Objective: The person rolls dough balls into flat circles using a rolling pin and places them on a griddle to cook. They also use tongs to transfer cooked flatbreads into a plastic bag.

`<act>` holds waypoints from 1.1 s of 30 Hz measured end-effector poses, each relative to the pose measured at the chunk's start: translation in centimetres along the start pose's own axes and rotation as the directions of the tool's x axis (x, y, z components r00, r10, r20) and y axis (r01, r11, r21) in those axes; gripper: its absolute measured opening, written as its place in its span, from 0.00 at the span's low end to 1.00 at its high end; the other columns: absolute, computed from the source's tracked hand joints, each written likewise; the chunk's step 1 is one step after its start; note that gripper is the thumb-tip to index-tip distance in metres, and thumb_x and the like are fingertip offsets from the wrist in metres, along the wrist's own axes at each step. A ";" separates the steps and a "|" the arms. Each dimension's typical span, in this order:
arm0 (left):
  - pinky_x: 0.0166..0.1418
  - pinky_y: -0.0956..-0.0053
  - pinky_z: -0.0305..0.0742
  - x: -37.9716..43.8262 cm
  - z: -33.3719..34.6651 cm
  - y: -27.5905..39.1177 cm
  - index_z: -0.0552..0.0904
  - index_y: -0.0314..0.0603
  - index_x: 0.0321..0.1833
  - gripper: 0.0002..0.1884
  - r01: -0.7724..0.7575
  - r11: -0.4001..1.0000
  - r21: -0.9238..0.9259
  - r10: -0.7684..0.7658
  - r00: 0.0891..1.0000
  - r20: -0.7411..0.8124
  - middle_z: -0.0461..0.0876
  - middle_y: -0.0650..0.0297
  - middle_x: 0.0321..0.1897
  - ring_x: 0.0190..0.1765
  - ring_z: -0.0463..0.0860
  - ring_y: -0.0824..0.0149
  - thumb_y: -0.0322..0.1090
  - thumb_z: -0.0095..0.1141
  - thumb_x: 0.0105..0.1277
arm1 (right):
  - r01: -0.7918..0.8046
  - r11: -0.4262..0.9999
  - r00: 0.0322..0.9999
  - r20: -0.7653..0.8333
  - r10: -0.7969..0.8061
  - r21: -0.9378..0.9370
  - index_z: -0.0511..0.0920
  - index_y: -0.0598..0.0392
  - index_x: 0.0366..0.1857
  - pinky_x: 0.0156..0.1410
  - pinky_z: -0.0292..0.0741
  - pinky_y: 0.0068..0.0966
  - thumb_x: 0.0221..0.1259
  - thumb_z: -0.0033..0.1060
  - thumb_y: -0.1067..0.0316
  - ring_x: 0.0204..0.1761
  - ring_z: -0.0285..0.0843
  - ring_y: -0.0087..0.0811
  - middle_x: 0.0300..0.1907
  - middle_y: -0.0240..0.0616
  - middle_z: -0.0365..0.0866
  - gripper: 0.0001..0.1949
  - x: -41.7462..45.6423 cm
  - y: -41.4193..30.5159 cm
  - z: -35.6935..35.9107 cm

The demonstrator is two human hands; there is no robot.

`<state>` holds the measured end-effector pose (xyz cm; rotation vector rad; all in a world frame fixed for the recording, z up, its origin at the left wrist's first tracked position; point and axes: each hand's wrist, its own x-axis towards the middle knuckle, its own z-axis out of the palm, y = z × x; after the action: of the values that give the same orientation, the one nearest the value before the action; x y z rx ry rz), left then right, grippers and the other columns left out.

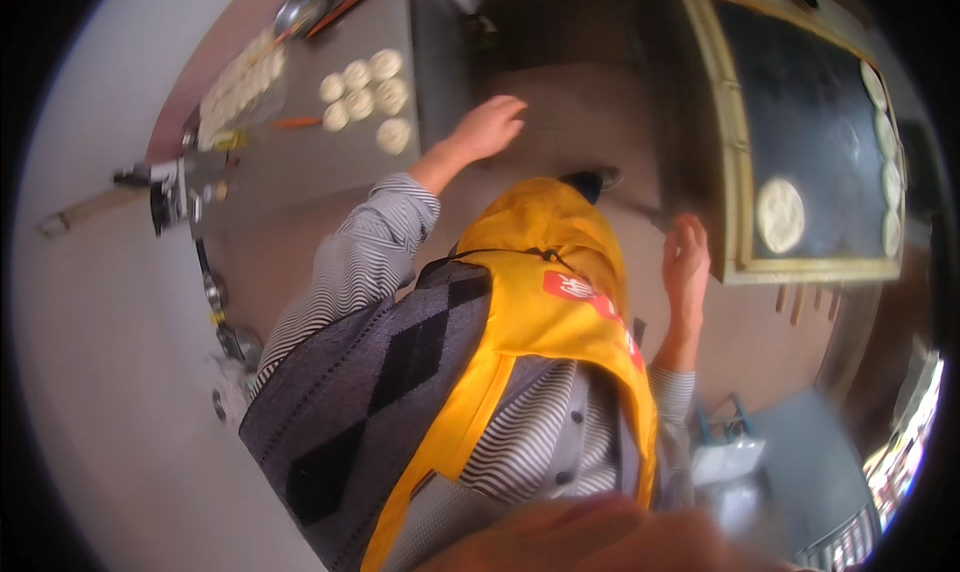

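My left hand [491, 127] hangs in the air beside the steel worktable, loosely bent with nothing in it. Several coiled rounds of dough [360, 102] lie nearest to it, close to the edge of that worktable [300, 170]. Over on the other side, my right hand [685, 260] is held up near the corner of a large dark griddle [814, 136], apart from its pale frame; nothing shows in its grasp. One flat round of dough [780, 215] rests on the griddle near that corner, and several more flatbreads [890, 178] line its far side.
A metal bowl [301, 9] and a brown stick [346, 7] sit at the worktable's far end. Rows of dough pieces [244, 88] lie along the wall, near an orange-handled tool [296, 122]. Tiled floor [570, 114] runs between table and griddle. A blue-grey table [810, 452] stands lower right.
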<state>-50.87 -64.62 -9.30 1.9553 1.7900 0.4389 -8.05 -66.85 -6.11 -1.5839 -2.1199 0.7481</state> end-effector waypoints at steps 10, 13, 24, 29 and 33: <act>0.60 0.59 0.82 -17.4 -5.4 -22.7 0.81 0.28 0.62 0.32 0.775 0.494 -0.393 -0.852 0.522 -0.043 0.84 0.43 0.60 0.59 0.86 0.48 0.52 0.67 0.66 | 0.111 0.973 0.917 0.397 -0.022 -0.202 0.80 0.58 0.59 0.59 0.81 0.45 0.68 0.62 0.67 0.57 0.82 0.55 0.64 0.50 0.79 0.18 -4.9 -7.9 9.0; 0.47 0.67 0.85 -15.4 -5.2 -24.8 0.85 0.31 0.56 0.32 0.790 0.415 -0.452 -0.861 0.501 0.086 0.87 0.48 0.51 0.48 0.88 0.62 0.58 0.67 0.65 | 0.163 0.969 0.904 0.422 -0.071 -0.187 0.79 0.57 0.60 0.59 0.81 0.45 0.69 0.62 0.65 0.56 0.82 0.55 0.62 0.50 0.80 0.18 -5.1 -12.2 12.3; 0.54 0.53 0.80 -15.9 -2.1 -22.6 0.81 0.39 0.54 0.23 0.371 0.750 -0.547 -0.543 0.818 -0.190 0.87 0.47 0.44 0.49 0.87 0.45 0.40 0.73 0.59 | 0.082 0.994 0.860 0.508 -0.035 -0.070 0.80 0.60 0.58 0.60 0.80 0.44 0.69 0.61 0.65 0.57 0.81 0.57 0.58 0.54 0.82 0.17 -7.6 -30.3 24.9; 0.55 0.58 0.82 -16.2 -4.9 -28.7 0.81 0.34 0.53 0.24 0.487 0.710 -0.508 -0.659 0.713 -0.238 0.88 0.44 0.46 0.51 0.88 0.46 0.39 0.74 0.59 | 0.019 0.998 0.844 0.535 0.019 -0.067 0.80 0.59 0.58 0.62 0.78 0.44 0.69 0.61 0.66 0.59 0.80 0.58 0.60 0.56 0.81 0.17 -7.7 -34.9 25.0; 0.52 0.54 0.80 -17.7 -6.1 -27.5 0.80 0.33 0.49 0.20 0.399 0.699 -0.594 -0.625 0.744 -0.236 0.87 0.43 0.42 0.48 0.87 0.42 0.35 0.72 0.58 | 0.007 0.968 0.841 0.526 0.131 -0.252 0.79 0.59 0.60 0.63 0.79 0.44 0.69 0.61 0.67 0.60 0.79 0.58 0.63 0.55 0.80 0.18 -6.8 -34.5 24.2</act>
<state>-79.29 -79.97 -17.44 0.9490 2.1054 1.0689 -46.38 -85.37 -3.49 -1.7229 -2.6572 1.0982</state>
